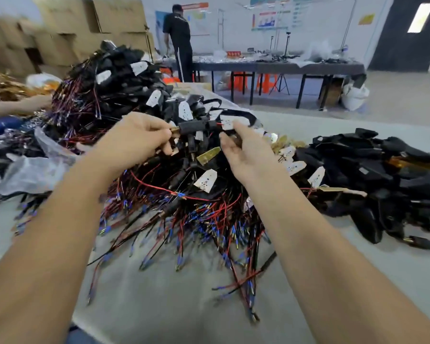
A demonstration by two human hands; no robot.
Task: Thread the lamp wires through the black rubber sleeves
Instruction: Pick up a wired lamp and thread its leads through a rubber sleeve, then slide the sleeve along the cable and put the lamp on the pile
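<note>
Bare forearms reach up from the bottom of the head view over the grey surface (159, 306), its near part open save for stray wire ends; both meet above the wire heap (184, 214), the landmark for everything else.

Above the heap's crest the left hand (137, 137) has thumb and fingers curled in a pinch on the brass-tipped end of a black rubber sleeve (191, 127), held level, probably so its bore lines up with the feed; the right hand (243, 150) is just right of the sleeve, fingers loosely bent around the lamp end, where a short red wire (219, 124) shows beside a white lamp plate (227, 123); how firmly it grips I cannot tell; a long red lead (159, 186) droops below the hands onto the heap, so threading looks under way, not finished.

Left of the heap lies crumpled clear plastic (32, 170); beyond that another person's hand (36, 103) works at its far-left flank; right of the heap, well apart, sits a pile of black parts (382, 175); between them the surface is bare, the likeliest room for setting work down; the heap rises behind the hands, so pulling toward the body seems freest.
</note>
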